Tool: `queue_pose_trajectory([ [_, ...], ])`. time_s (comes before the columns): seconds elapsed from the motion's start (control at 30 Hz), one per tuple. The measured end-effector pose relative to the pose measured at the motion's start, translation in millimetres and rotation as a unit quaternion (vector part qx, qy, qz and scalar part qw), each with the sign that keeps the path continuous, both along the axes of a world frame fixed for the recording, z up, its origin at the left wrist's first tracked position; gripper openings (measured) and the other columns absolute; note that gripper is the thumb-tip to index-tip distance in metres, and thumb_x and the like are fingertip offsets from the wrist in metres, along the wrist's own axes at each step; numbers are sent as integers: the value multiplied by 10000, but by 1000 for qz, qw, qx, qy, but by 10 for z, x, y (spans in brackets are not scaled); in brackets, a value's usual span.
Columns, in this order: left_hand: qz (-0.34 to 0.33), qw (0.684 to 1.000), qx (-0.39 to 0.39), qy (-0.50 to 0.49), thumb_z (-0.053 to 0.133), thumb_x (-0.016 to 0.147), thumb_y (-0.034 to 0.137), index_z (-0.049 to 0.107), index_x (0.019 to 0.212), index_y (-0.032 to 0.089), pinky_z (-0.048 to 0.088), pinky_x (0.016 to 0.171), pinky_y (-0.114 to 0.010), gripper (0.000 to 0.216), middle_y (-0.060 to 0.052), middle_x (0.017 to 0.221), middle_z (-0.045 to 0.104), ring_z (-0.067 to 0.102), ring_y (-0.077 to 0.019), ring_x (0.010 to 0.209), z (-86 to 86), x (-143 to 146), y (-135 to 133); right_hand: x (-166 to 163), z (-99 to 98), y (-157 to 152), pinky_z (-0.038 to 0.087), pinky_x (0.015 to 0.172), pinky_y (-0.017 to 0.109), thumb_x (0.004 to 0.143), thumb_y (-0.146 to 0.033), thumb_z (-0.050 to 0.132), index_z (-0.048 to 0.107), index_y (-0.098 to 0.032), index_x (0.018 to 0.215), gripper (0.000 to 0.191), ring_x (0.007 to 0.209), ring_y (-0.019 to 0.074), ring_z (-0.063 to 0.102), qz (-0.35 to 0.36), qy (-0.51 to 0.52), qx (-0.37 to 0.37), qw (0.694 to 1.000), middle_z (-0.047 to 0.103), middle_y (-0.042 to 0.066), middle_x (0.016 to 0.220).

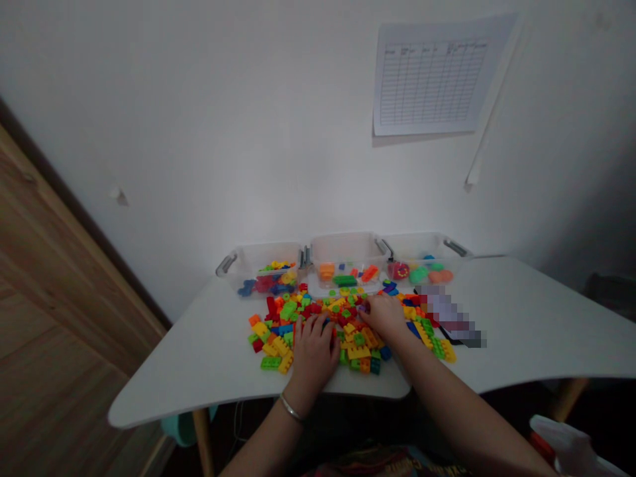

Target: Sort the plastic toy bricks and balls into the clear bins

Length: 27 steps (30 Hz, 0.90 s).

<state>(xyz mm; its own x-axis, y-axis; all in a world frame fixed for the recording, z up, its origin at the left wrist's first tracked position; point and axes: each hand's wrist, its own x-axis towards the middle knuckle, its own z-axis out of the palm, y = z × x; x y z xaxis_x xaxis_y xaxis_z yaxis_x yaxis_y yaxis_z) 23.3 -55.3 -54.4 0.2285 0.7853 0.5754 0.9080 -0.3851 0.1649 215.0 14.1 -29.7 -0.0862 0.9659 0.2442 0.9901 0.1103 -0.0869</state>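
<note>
A heap of plastic building bricks (360, 352) in red, yellow, green, orange and blue covers the middle of the white table. My left hand (315, 348) lies over the heap's front part with its fingers apart and slightly bent, touching bricks; what is under the palm is hidden. Farther right and back, my right hand (385, 315) reaches into the heap with thumb and fingers pinched together. A small purple brick (364, 307) shows at its fingertips. Red and orange bricks surround both hands.
Three clear plastic boxes stand along the wall: a left box (248, 258), a middle box (342, 246) and a right box (417, 242), each with some coloured pieces inside. A blurred-out phone-like object (450, 315) lies right of the heap. The white table (173, 371) has a curved front edge.
</note>
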Motion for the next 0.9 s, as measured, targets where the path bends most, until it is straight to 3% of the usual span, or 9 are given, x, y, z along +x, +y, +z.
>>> queue_pose_trajectory([
  [0.23,-3,1000,3,-3,568,836,250,678,1053,232,302,1108,-593,244,-74,1212,657,548,-295,1150,0,-1,-4,29,40,-32,410,745,313,823,-360,589,701,-199,882,205,883,234,620,8,62,39,997,720,75,881],
  [0.37,-5,1000,2,-5,563,843,247,678,1049,230,304,1108,-590,237,-70,1209,659,549,-295,1150,-2,-5,-6,102,61,13,420,758,305,812,-339,603,682,-206,876,168,840,211,604,26,150,79,985,705,53,857],
  [0.5,-3,1000,5,-3,563,846,247,677,1050,226,301,1111,-589,235,-65,1206,661,550,-291,1149,-3,-7,-7,174,148,51,448,756,319,787,-341,605,650,-194,892,186,780,197,581,86,286,214,930,671,47,829],
  [0.63,-3,1000,6,0,565,848,252,677,1050,228,308,1109,-584,232,-63,1206,661,551,-288,1149,-7,-7,-1,204,367,90,462,769,354,780,-344,608,635,-202,920,202,795,207,561,105,352,352,861,646,50,834],
  [0.77,-1,1000,3,0,560,853,253,677,1043,228,307,1105,-589,225,-64,1204,660,554,-288,1146,-11,-8,4,217,576,281,467,763,345,786,-355,614,636,-205,963,233,782,189,548,86,418,366,827,627,39,843],
  [0.9,-3,1000,6,-2,550,860,255,678,1043,227,301,1105,-593,226,-67,1207,659,554,-291,1144,-24,-11,4,215,617,560,483,750,323,786,-373,617,628,-191,983,268,765,167,559,82,483,344,801,633,35,852],
])
